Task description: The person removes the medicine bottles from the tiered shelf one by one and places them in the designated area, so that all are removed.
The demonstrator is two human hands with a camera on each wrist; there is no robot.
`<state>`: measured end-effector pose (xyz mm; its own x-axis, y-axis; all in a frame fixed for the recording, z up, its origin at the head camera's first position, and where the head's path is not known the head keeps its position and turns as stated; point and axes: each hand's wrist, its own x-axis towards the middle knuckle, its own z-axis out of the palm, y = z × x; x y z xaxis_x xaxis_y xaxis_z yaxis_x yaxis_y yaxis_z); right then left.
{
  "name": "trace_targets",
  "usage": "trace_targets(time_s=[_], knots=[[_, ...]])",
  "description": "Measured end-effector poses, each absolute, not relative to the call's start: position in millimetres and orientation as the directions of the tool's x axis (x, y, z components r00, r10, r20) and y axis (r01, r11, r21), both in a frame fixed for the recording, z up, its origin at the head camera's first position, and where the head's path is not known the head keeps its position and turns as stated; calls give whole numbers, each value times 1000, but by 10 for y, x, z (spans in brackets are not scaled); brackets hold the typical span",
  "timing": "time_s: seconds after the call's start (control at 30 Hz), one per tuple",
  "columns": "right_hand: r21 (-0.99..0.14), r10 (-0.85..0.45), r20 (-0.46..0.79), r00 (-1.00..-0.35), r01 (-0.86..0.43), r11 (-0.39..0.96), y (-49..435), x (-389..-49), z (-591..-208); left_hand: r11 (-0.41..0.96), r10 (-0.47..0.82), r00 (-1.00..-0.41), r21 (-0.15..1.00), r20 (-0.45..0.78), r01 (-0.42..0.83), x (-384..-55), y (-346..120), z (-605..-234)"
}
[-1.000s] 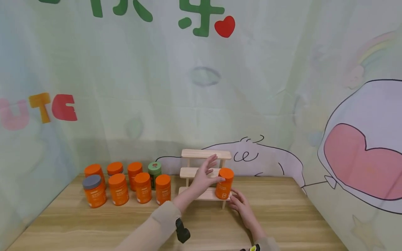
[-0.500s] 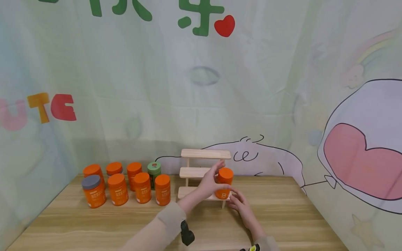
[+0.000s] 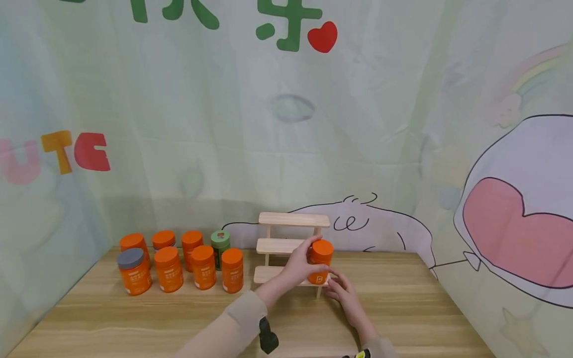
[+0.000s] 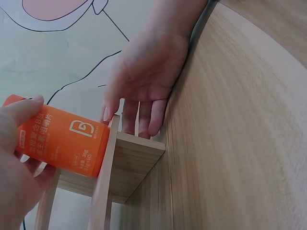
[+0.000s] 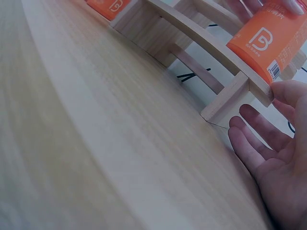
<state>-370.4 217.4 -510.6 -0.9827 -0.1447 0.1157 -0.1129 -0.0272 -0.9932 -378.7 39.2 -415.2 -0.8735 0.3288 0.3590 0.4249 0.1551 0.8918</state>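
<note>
My left hand [image 3: 299,267] grips an upright orange vitamin jar [image 3: 321,256] from its left side, thumb across the front and fingers behind. White "B" lettering on the jar [image 4: 64,136] shows in the left wrist view. It stands at the right end of the lowest step of a three-tier wooden rack [image 3: 278,246]. At that step's right end is my right hand [image 3: 346,297]. In the right wrist view, its thumb touches the step's corner near the jar, and the other fingers are loosely bent beside the rack's leg [image 5: 225,96].
Left of the rack, two rows of jars stand on the wooden table [image 3: 112,328]. Most are orange, such as the near jar [image 3: 233,271]; one has a grey lid [image 3: 131,259], and one is a green jar [image 3: 220,243]. A printed curtain [image 3: 201,124] hangs behind.
My left hand has come down and rightward around the jar; its raised fingers have closed behind it, and the thumb has dropped lower across the front. The jar and right hand look unmoved.
</note>
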Motion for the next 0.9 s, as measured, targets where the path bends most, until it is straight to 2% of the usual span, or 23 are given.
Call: trace_targets(time_s=[0.27, 0.9], knots=[[-993, -139, 114, -984, -113, -13, 2175, -3696, -5094, 182, 296, -883, 886, 365, 427, -3760, 393, -4147], [-992, -139, 122, -983, -121, -21, 2152, -3692, -5080, 143, 251, -887, 892, 387, 430, -3669, 170, -4093]])
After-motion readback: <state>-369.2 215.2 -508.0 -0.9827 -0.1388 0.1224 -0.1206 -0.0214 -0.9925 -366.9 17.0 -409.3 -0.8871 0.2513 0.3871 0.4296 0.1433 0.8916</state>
